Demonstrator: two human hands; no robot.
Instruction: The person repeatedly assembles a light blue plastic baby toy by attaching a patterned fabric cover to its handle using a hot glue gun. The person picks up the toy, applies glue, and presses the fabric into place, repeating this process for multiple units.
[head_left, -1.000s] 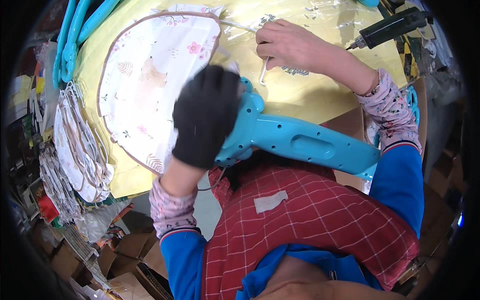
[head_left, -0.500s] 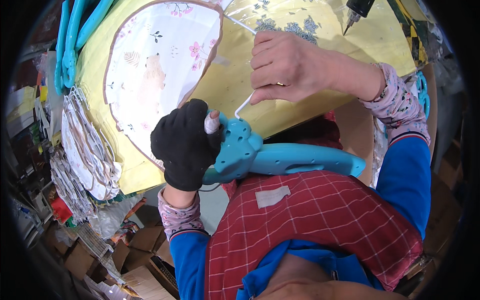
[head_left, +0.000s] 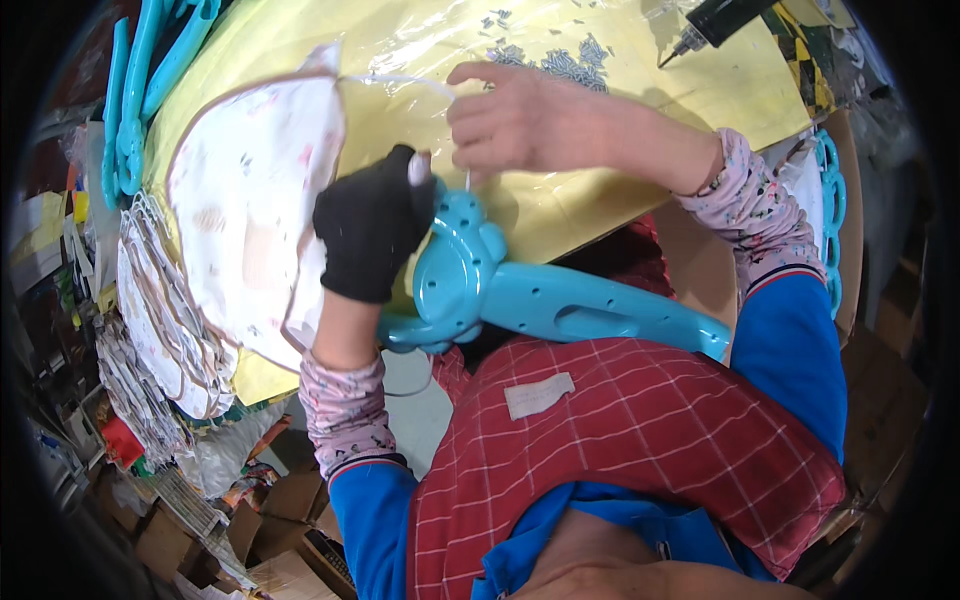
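My left hand (head_left: 370, 230), in a black glove with bare fingertips and a wrapped thumb, is closed around one side of a glossy teal plastic frame part (head_left: 450, 275) dotted with small holes. The part's long arm extends right, across the front of my red checked apron. My right hand (head_left: 530, 122) grips a thin white rod (head_left: 467, 182) just above the part; its lower end meets the part's top, and whether it sits in a hole is unclear. The rod's other stretch runs left to a white printed fabric panel (head_left: 260, 210) with brown edging, blurred by motion.
Small grey screws (head_left: 575, 66) lie scattered on the yellow tabletop (head_left: 400, 130). A black power screwdriver (head_left: 715, 20) points down at the back right. Teal parts (head_left: 130, 110) stand at the far left, above stacked fabric panels (head_left: 165, 300). Cardboard boxes (head_left: 285, 515) lie below.
Both hands have shifted left and away from me with the rod. The fabric panel has swung left and crumpled somewhat. The teal part's left end has tipped upward.
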